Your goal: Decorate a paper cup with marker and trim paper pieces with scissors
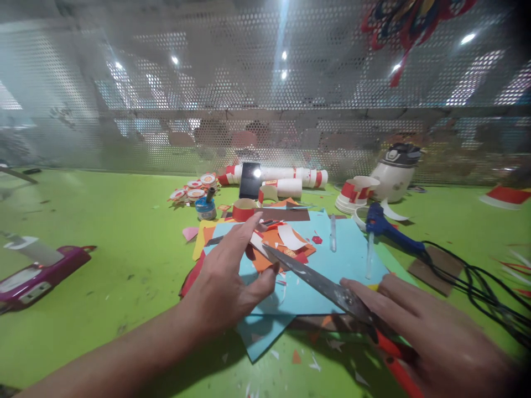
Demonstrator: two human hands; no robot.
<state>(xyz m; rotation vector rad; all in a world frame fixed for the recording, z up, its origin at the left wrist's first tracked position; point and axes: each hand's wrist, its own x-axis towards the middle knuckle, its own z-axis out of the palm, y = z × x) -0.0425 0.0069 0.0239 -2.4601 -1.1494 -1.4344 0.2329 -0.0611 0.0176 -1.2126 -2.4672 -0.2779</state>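
My right hand (427, 326) grips the red handles of a pair of scissors (332, 290). Their long dark blades point up and left to the fingers of my left hand (228, 271). Between the thumb and fingers of that hand is a small piece of white paper (258, 242), with the scissor tip against it. Orange, white and red paper scraps (290, 237) lie just beyond, on light blue sheets (307, 298). Whether the blades are parted is hard to tell.
A blue glue gun (392, 232) with a black cable lies at right, near cut paper cups (357, 193) and a white jug (396, 171). A blue jar (205, 208) and phone (250, 179) stand behind. A purple power strip (41, 276) is at left.
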